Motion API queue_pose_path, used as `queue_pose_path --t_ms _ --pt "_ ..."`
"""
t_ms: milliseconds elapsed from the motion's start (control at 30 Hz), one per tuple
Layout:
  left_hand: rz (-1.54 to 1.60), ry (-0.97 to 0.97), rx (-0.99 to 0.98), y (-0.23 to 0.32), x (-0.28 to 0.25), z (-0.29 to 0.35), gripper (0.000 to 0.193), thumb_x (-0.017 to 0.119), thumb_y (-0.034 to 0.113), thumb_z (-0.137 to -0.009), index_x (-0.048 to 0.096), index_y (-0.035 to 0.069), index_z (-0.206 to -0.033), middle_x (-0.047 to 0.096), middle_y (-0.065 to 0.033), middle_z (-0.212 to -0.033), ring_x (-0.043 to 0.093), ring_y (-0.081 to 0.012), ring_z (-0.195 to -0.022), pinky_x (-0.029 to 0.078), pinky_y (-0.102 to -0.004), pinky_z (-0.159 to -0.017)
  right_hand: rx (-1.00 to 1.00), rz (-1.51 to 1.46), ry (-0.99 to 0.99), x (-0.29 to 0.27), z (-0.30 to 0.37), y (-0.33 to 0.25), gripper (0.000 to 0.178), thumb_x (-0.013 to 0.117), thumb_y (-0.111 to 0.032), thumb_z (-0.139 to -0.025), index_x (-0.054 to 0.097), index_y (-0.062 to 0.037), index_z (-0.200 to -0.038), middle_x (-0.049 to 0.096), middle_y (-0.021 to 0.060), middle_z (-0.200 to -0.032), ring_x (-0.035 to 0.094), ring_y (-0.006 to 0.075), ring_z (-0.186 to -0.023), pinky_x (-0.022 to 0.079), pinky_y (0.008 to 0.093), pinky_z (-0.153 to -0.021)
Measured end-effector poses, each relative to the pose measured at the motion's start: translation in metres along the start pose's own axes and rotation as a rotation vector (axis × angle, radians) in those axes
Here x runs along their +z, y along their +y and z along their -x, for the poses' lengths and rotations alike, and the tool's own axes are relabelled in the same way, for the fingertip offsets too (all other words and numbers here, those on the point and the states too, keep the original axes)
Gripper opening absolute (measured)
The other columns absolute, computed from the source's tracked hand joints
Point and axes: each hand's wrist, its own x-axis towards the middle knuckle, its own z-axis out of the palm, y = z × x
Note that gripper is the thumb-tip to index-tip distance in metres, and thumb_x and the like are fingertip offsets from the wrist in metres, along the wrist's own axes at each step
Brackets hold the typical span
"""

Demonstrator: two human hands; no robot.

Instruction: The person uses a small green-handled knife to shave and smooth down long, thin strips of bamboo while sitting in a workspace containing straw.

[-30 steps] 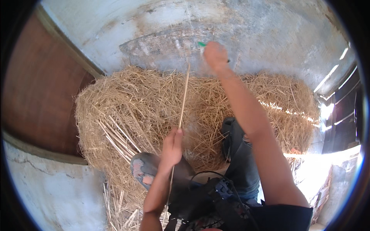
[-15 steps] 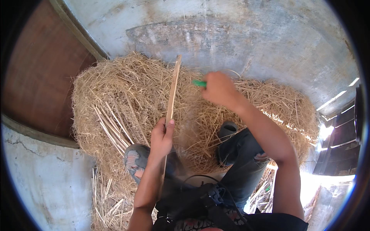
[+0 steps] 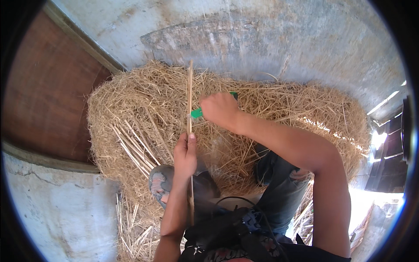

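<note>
My left hand (image 3: 186, 153) is closed around a long, thin bamboo strip (image 3: 190, 87), its thumb lying along the strip. The strip stands nearly upright in the picture, its lower end running down past my wrist toward my lap. My right hand (image 3: 219, 110) grips a green-handled knife (image 3: 197, 113), whose front end meets the strip a little above my left hand. Most of the handle is covered by my fingers, and the blade is too small to make out. Another bit of green shows behind my right knuckles.
A bundle of cut strips (image 3: 136, 146) lies on the heaped straw (image 3: 279, 102) by my left knee. More loose strips (image 3: 131, 225) are lower left. A worn grey wall (image 3: 262, 39) rises behind the straw; a brown panel (image 3: 52, 96) stands at left. My legs are bent below my hands.
My right hand has come left and down, bringing the knife from apart to against the bamboo strip. The strip has tipped from leaning right to nearly straight, still in my left hand.
</note>
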Motion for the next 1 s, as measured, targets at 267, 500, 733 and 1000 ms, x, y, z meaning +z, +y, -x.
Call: queue_pose_path --t_ms 267,500,733,1000 --pt "-0.139 0.056 0.107 0.017 -0.001 -0.003 0.038 0.048 0.036 -0.111 0.063 0.003 -0.102 0.045 0.003 -0.066 0.043 -0.0077 -0.061 0.034 -0.0283 -0.056 -0.025 0.127 0.246 -0.004 -0.023 0.011 0.012 0.063 -0.015 -0.084 0.064 -0.0038 -0.08 0.071 0.0135 -0.066 0.072 0.0283 -0.056 0.056 0.0405 -0.05" --pt "-0.075 0.005 0.075 0.031 0.001 0.007 0.036 0.049 0.035 -0.111 0.064 0.003 -0.104 0.045 0.0031 -0.068 0.043 -0.0085 -0.063 0.035 -0.0294 -0.057 0.091 0.159 0.316 -0.016 -0.042 0.032 0.012 0.06 -0.014 -0.087 0.063 -0.0043 -0.081 0.07 0.012 -0.066 0.071 0.0267 -0.055 0.055 0.0402 -0.05" --pt "0.036 -0.195 0.077 0.028 0.007 0.039 0.035 0.053 0.036 -0.11 0.062 0.003 -0.105 0.048 0.0016 -0.069 0.046 -0.0102 -0.063 0.038 -0.0319 -0.057 0.472 0.162 0.252 -0.049 -0.052 0.073 0.019 0.053 -0.012 -0.099 0.067 -0.0021 -0.089 0.072 0.0192 -0.076 0.074 0.0304 -0.07 0.058 0.0417 -0.058" --pt "-0.051 -0.158 0.102 0.007 -0.014 0.041 0.031 0.06 0.032 -0.106 0.064 0.001 -0.106 0.054 -0.0052 -0.065 0.05 -0.0133 -0.058 0.041 -0.0344 -0.055 0.839 0.042 0.174 -0.07 0.013 0.172 0.022 0.064 -0.021 -0.093 0.069 -0.0017 -0.101 0.074 0.0219 -0.09 0.073 0.0369 -0.082 0.057 0.0496 -0.074"
